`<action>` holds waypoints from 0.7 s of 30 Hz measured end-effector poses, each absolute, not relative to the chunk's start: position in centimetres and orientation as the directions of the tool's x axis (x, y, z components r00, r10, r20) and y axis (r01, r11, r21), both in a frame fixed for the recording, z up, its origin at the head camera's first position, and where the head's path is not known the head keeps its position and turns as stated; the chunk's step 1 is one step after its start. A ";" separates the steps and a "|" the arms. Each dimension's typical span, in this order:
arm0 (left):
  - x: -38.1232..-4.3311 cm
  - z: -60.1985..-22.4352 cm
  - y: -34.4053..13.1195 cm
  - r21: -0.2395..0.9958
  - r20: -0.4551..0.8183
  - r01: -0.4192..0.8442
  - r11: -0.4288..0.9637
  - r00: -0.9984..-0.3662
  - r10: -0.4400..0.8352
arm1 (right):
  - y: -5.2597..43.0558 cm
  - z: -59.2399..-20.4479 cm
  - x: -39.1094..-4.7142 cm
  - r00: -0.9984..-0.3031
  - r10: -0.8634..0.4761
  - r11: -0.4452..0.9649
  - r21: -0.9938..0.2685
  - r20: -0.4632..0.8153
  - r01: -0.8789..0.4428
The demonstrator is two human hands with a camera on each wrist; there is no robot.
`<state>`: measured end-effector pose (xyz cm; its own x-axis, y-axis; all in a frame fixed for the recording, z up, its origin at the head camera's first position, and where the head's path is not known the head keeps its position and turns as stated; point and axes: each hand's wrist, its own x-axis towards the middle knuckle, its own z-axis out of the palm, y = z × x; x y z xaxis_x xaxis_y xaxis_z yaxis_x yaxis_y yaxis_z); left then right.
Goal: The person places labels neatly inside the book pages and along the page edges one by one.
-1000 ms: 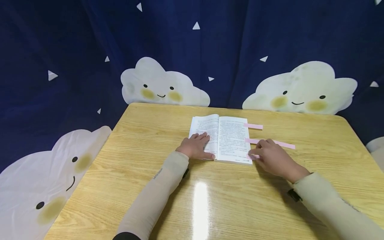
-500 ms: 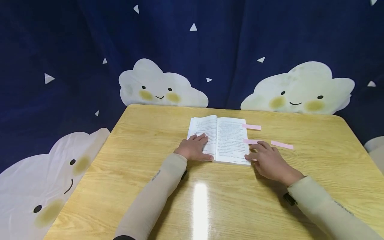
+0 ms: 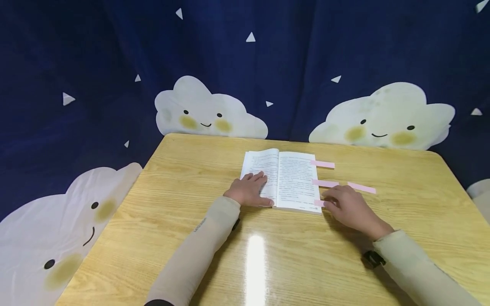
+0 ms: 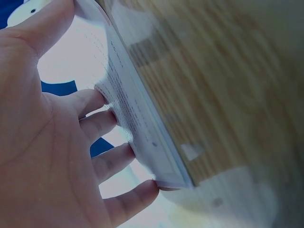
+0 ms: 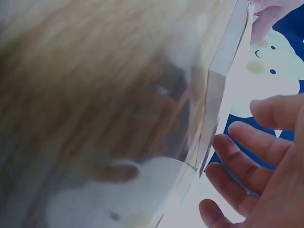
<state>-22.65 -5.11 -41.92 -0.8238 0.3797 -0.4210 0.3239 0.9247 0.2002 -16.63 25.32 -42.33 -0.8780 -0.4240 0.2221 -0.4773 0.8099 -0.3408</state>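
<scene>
An open book lies on the table, its pages full of printed lines. My left hand rests on the left page with its fingers spread, thumb at the lower part of the spine. In the left wrist view the fingertips lie against the page. Pink paper strips stick out from the right page's edge: an upper strip, a middle strip and a lower strip. My right hand is beside the lower strip, partly covering it. Its fingers are loosely bent, thumb and index apart.
A separate pink strip lies on the wooden table, just beyond the right hand. Behind the table's far edge hangs a dark blue curtain with smiling clouds and white triangles.
The right hand's fingertips have drawn back to the right from the book's lower right corner, and the lower pink strip now shows more. My left hand has stayed on the page.
</scene>
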 end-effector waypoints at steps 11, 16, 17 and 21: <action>-22.5 -42.1 -5.1 0.193 -0.414 0.326 0.925 -0.828 0.378 | 25.4 -43.1 -17.2 -0.920 -0.386 0.807 -0.457 0.073 -0.375; -22.4 -42.1 -5.2 0.201 -0.398 0.333 0.921 -0.832 0.387 | 25.3 -43.1 -17.4 -0.928 -0.373 0.807 -0.485 0.026 -0.338; -22.5 -42.1 -5.2 0.201 -0.392 0.334 0.921 -0.834 0.388 | 25.2 -43.0 -17.4 -0.928 -0.372 0.804 -0.492 0.024 -0.335; -22.3 -42.4 -5.2 0.199 -0.368 0.344 0.918 -0.841 0.396 | 24.8 -43.0 -17.4 -0.933 -0.361 0.792 -0.526 0.004 -0.309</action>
<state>-22.34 -5.25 -42.35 -0.8414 0.3956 -0.3682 0.3443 0.9175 0.1991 -17.42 24.85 -42.98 -0.9327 -0.3607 0.0037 -0.3086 0.7924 -0.5261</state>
